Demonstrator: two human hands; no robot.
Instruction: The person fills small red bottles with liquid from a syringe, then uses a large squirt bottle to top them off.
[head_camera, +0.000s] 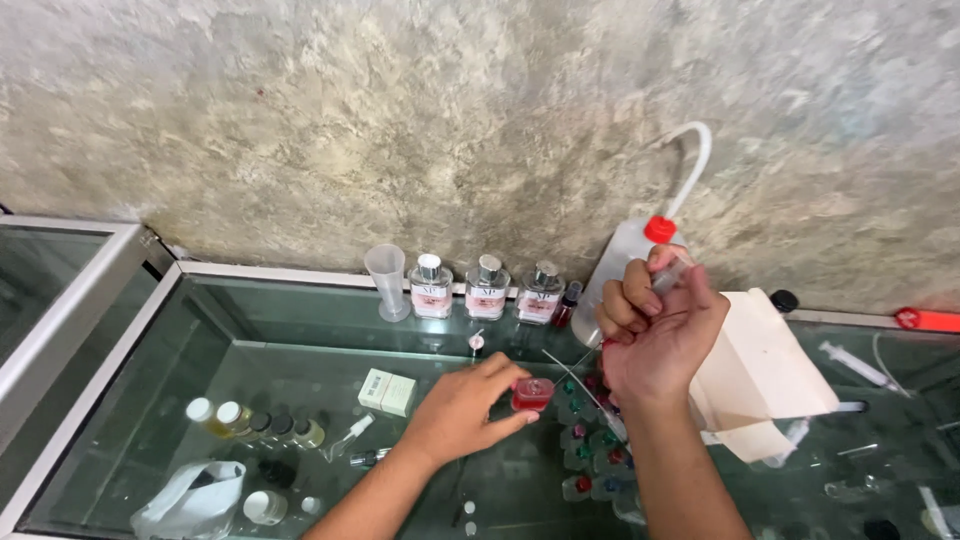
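Two hands at work on small red bottle on glass bench.

L hand (465, 408): fingers pinching small red bottle (532, 393), which stands on glass bench (300, 340). R hand (660, 335) just above & right of it, fingers curled tight round syringe (668, 275); thin tip slants down twd bottle. Behind R fingers: wash bottle w/ red cap (628, 262). Beyond L fingers: three perfume bottles (487, 288), measuring cup (387, 282) by wall.

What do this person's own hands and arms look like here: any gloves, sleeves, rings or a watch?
Both are bare. The left hand and right hand wear no gloves, and no rings show on the visible fingers. Both forearms are uncovered to the picture's bottom edge: no sleeves, watch or bracelet in view. The fingernails are short and unpainted.
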